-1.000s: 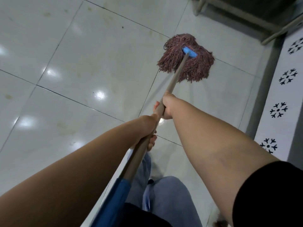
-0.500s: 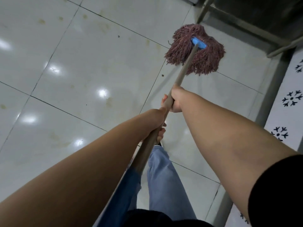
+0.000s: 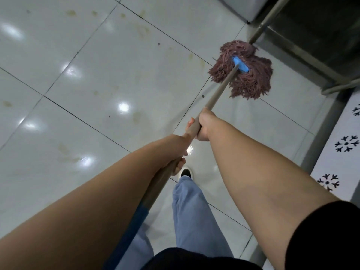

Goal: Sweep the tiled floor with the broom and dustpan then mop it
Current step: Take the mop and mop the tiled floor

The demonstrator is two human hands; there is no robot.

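Both hands, right hand [image 3: 204,125] ahead of left hand [image 3: 176,152], grip the mop [image 3: 243,71] handle; its head, on the tiled floor [image 3: 97,75], now touches a metal leg [image 3: 266,20]; stains [image 3: 136,115] lie left.

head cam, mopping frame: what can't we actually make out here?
- Left hand: mostly hidden behind its own forearm; only fingertips show under the beige mop handle.
- Handle's blue upper end: covered by the left arm and cut off at the bottom edge.
- Metal furniture legs: cut off at the top-right; what they carry is not visible.
- Reddish-brown string mop head: strand tips blurred.
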